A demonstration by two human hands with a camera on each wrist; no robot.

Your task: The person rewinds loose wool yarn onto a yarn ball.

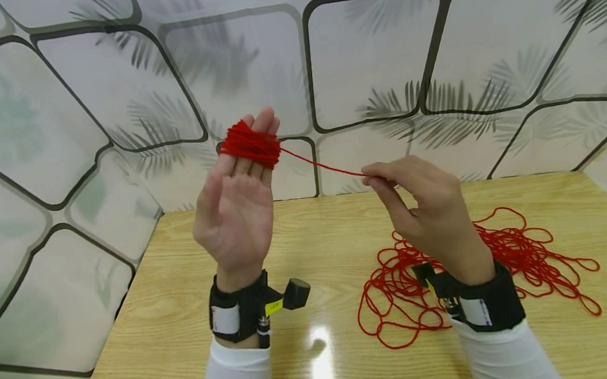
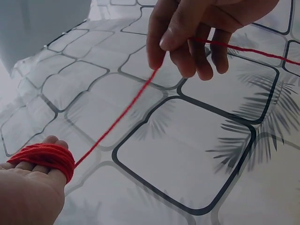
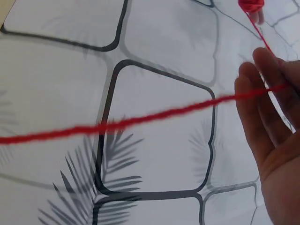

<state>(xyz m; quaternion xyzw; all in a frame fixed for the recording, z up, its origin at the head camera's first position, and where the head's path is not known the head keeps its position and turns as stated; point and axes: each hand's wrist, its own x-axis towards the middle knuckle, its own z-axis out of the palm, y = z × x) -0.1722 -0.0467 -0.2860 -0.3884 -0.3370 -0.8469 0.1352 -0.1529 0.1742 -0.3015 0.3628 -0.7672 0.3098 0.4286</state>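
My left hand (image 1: pixel 239 216) is raised, palm toward me, with its fingers straight. Red yarn (image 1: pixel 251 145) is wound in many turns around those fingers, below the fingertips. A taut strand (image 1: pixel 323 165) runs from the winding to my right hand (image 1: pixel 429 205), which pinches it between thumb and index finger. In the left wrist view, the strand (image 2: pixel 117 119) slopes up to the pinching right fingers (image 2: pixel 171 40). Past the pinch, the yarn (image 3: pixel 159 115) crosses the right wrist view, trailing away from the hand.
A loose, tangled pile of the same red yarn (image 1: pixel 521 251) lies on the wooden table (image 1: pixel 175 313) at the right, partly behind my right hand and wrist. Behind the table hangs a pale backdrop (image 1: pixel 374 57) with dark outlines and leaf prints. Both wrists wear black camera straps (image 1: pixel 238 312).
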